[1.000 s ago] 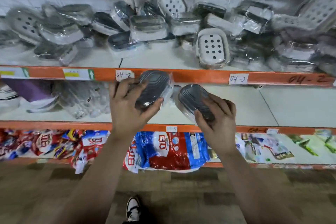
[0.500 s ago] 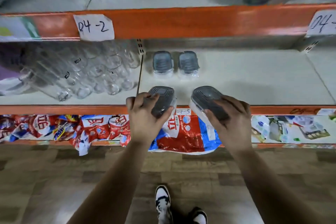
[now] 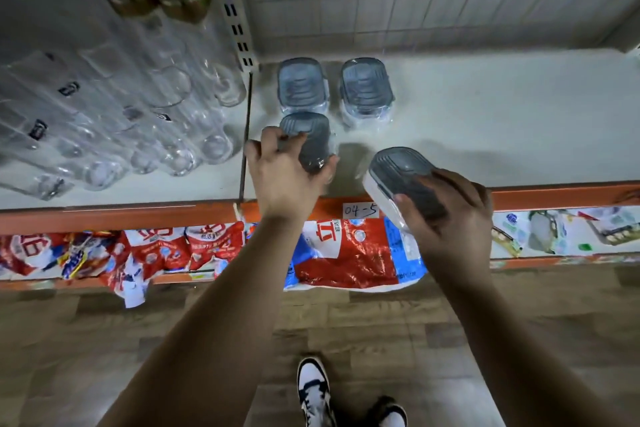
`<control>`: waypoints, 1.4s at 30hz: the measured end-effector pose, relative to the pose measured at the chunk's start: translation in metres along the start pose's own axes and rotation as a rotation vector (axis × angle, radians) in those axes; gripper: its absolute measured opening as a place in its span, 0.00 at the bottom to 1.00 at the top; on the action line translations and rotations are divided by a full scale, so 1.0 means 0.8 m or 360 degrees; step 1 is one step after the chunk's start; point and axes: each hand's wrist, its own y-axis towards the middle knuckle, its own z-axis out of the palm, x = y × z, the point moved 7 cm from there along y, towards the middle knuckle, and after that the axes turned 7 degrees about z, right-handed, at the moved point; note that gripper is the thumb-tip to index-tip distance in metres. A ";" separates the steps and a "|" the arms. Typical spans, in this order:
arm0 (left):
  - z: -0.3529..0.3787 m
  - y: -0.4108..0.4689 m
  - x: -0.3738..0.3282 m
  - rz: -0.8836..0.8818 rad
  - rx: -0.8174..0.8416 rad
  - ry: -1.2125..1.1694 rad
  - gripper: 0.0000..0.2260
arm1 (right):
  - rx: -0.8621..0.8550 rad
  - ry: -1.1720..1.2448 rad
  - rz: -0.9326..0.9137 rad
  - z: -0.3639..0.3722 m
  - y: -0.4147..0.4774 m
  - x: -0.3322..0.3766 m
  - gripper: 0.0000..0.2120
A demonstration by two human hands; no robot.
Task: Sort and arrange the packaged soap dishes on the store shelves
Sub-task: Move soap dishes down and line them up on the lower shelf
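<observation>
Left hand: fingers curled round a dark grey ribbed soap dish in clear wrap, low over the white shelf, just before the back-left dish. Right hand grips a tilted second dish above the orange shelf edge. Back-right dish sits alongside. Smooth shelf surface runs on rightward; clear glasses crowd left.

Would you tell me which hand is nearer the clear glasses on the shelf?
Left. The left hand, holding a soap dish, is just right of the glasses; the right hand, holding a second dish, is farther right, by the shelf edge.
</observation>
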 end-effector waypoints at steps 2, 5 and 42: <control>0.008 0.003 0.001 -0.0015 0.0106 0.0046 0.36 | -0.0016 0.0019 0.0020 0.002 0.000 0.003 0.23; 0.012 -0.001 0.004 0.0015 0.0141 0.0114 0.33 | -0.0026 0.0020 0.0014 0.007 0.001 0.007 0.23; -0.031 -0.059 0.034 0.0255 0.0093 -0.0174 0.27 | 0.0225 -0.0131 -0.0162 0.038 0.050 0.067 0.21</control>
